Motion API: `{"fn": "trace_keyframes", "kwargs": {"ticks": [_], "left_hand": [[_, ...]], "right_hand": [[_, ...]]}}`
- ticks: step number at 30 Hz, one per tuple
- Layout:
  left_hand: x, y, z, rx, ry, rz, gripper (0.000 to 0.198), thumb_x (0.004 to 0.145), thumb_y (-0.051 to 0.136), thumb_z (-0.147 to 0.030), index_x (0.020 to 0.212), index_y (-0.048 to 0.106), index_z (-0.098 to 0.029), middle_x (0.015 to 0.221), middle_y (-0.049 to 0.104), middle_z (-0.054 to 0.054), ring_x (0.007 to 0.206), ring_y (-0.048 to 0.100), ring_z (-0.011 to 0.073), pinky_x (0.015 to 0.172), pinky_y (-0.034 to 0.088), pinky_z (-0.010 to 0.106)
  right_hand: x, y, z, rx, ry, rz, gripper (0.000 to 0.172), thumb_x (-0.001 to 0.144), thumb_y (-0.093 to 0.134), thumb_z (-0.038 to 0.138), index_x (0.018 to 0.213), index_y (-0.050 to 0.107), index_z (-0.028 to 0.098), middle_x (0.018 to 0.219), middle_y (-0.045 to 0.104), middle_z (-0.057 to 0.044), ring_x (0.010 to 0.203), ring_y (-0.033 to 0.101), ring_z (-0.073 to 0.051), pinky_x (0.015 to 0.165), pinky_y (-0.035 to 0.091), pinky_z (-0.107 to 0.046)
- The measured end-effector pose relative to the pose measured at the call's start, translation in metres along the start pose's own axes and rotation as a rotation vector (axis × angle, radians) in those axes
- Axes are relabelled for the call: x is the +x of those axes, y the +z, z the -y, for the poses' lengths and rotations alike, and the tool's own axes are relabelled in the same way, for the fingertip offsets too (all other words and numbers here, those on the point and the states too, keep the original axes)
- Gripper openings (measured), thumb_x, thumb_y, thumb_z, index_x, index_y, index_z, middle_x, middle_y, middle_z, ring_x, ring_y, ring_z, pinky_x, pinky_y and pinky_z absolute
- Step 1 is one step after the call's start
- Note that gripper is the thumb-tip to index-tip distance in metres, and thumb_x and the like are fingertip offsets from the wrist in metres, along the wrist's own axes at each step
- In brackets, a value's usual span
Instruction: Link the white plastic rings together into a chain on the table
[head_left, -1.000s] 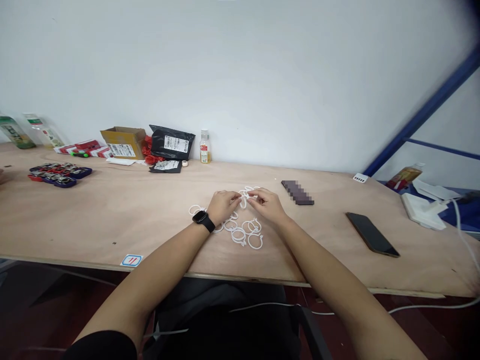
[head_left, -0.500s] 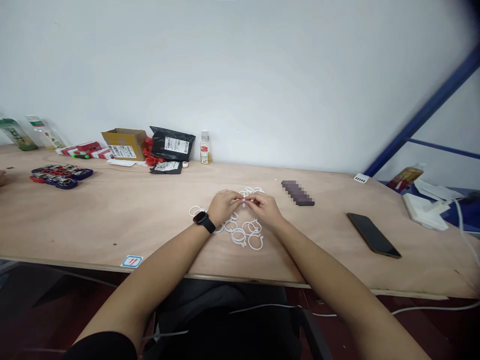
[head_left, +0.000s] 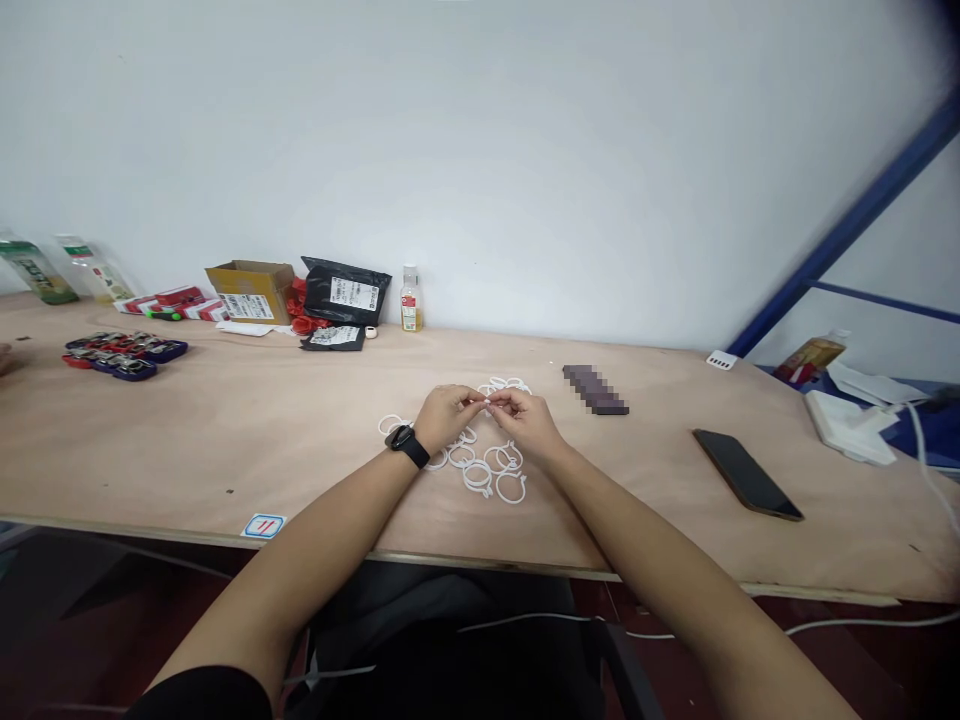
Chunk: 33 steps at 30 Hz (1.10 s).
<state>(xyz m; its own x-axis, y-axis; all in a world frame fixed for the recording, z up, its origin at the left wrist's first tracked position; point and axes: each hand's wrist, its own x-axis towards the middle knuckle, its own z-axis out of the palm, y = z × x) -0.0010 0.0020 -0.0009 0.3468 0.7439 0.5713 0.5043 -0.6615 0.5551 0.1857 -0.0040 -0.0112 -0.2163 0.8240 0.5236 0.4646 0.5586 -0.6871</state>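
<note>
My left hand (head_left: 448, 415) and my right hand (head_left: 526, 418) meet fingertip to fingertip above the table. Both pinch a small part of a white plastic ring (head_left: 487, 402); the fingers hide most of it. Just in front of my hands lie several loose white rings (head_left: 478, 473) with small knobbed ends, some overlapping. More white rings (head_left: 512, 383) sit right behind the fingertips, and another ring (head_left: 390, 424) lies left of my left wrist, partly covered by the black watch (head_left: 406, 442).
A phone (head_left: 746, 473) and a blurred dark flat object (head_left: 595, 389) lie to the right. Along the wall stand a cardboard box (head_left: 251, 290), a black parcel bag (head_left: 347, 290) and a small bottle (head_left: 410, 299). Red and blue cases (head_left: 124, 352) lie at left. Another person's hand (head_left: 4, 357) shows at the left edge.
The fingertips have shifted slightly around the pinched white piece, which shows less now. The loose rings and other things stay where they were.
</note>
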Motion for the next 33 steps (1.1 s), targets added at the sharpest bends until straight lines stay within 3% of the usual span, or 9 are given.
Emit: {"fn": "trace_keyframes", "kwargs": {"ticks": [4,9,14,16,20,23,25,28,33], "left_hand": [[0.001,-0.004,0.004,0.084,0.023,0.052,0.020,0.091,0.057,-0.031,0.100,0.071,-0.021,0.099,0.074,0.005,0.092,0.066,0.0189,0.089,0.049,0.034],[0.001,-0.012,0.011,0.344,-0.151,0.116,0.024,0.087,0.054,-0.028,0.102,0.072,-0.024,0.110,0.072,0.006,0.107,0.061,0.0261,0.098,0.041,0.043],[-0.002,-0.010,0.017,0.490,-0.229,0.255,0.027,0.076,0.055,-0.022,0.094,0.075,-0.024,0.102,0.073,0.009,0.101,0.062,0.0287,0.094,0.038,0.046],[-0.003,-0.009,0.017,0.502,-0.226,0.275,0.026,0.076,0.055,-0.023,0.092,0.075,-0.024,0.101,0.073,0.010,0.099,0.062,0.0294,0.094,0.036,0.047],[-0.003,-0.008,0.013,0.495,-0.219,0.281,0.024,0.077,0.053,-0.024,0.086,0.075,-0.024,0.099,0.072,0.010,0.098,0.061,0.0303,0.094,0.034,0.050],[-0.003,-0.007,0.009,0.472,-0.213,0.280,0.024,0.077,0.051,-0.022,0.079,0.075,-0.024,0.097,0.072,0.009,0.098,0.061,0.0298,0.094,0.033,0.050],[-0.003,-0.006,0.007,0.466,-0.211,0.270,0.024,0.077,0.051,-0.022,0.080,0.075,-0.023,0.097,0.072,0.009,0.099,0.061,0.0301,0.095,0.032,0.051],[-0.003,-0.004,0.005,0.437,-0.204,0.247,0.023,0.079,0.052,-0.023,0.084,0.075,-0.023,0.098,0.073,0.009,0.101,0.061,0.0294,0.097,0.032,0.050],[-0.001,-0.006,-0.004,0.274,-0.122,0.198,0.023,0.089,0.053,-0.035,0.092,0.074,-0.024,0.103,0.073,0.004,0.104,0.061,0.0239,0.099,0.035,0.044]], "right_hand": [[0.003,-0.004,-0.005,-0.138,-0.019,-0.044,0.017,0.083,0.058,0.027,0.092,0.071,0.021,0.074,0.069,-0.003,0.065,0.061,-0.016,0.066,0.049,-0.029],[0.010,-0.020,-0.022,-0.318,0.013,-0.112,0.023,0.083,0.056,0.023,0.099,0.073,0.021,0.100,0.071,-0.008,0.080,0.064,-0.020,0.078,0.050,-0.034],[0.013,-0.031,-0.033,-0.279,0.055,-0.121,0.022,0.082,0.058,0.027,0.097,0.074,0.020,0.094,0.072,-0.007,0.078,0.063,-0.020,0.075,0.050,-0.033],[0.013,-0.033,-0.030,-0.221,0.053,-0.016,0.022,0.081,0.058,0.025,0.095,0.074,0.020,0.090,0.073,-0.006,0.073,0.062,-0.018,0.071,0.049,-0.031],[0.009,-0.038,-0.023,-0.041,0.124,0.434,0.029,0.071,0.056,0.012,0.092,0.075,0.019,0.090,0.073,-0.003,0.069,0.062,-0.014,0.062,0.048,-0.025],[0.006,-0.045,-0.022,0.034,0.213,0.681,0.038,0.064,0.056,0.009,0.095,0.075,0.019,0.073,0.069,0.001,0.055,0.055,-0.010,0.049,0.040,-0.020],[0.006,-0.049,-0.022,0.037,0.233,0.749,0.037,0.065,0.059,0.011,0.096,0.075,0.020,0.064,0.064,0.003,0.048,0.048,-0.009,0.043,0.034,-0.019],[0.007,-0.052,-0.021,0.040,0.203,0.770,0.024,0.064,0.067,0.018,0.087,0.076,0.019,0.069,0.065,0.002,0.052,0.049,-0.008,0.046,0.036,-0.019],[0.008,-0.042,-0.016,0.131,0.310,0.663,0.019,0.068,0.071,0.029,0.082,0.073,0.016,0.061,0.063,0.002,0.052,0.051,-0.010,0.050,0.039,-0.021]]}}
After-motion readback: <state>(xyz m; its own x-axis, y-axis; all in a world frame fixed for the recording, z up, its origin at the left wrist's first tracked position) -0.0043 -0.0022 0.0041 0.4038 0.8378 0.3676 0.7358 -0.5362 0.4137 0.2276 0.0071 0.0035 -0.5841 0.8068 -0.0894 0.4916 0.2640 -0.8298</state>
